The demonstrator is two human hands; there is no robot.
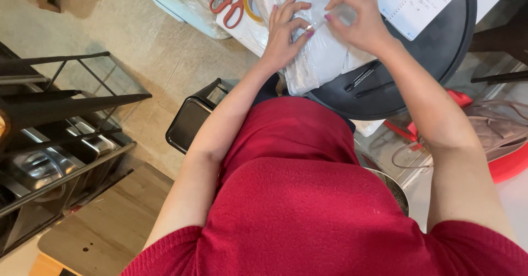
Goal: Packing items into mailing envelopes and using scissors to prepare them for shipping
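The person stands over a round dark bench [440, 50], both hands working on a white plastic mailer bag [322, 61] that lies at the bench's near edge, partly overhanging it; the left hand [283, 36] rests flat on the bag with its fingers [286, 9] spread, apparently to pin the package so it does not slide, while thumb and forefinger meet at a strip of clear tape [324, 24]; the right hand [357, 14] pinches the other end of that strip between thumb and fingertips, holding it taut just above the bag, seemingly so it goes down smooth. Orange-handled scissors [230, 1] lie just left of the left hand beside a yellowish tape roll [252, 9], within easy reach; a lined note sheet [412, 1] sits to the right of the right hand, and two dark pens [366, 80] lie on the bench near the bag's lower edge. A metal rack [55, 138] with steel pans stands well apart on the floor to the left.
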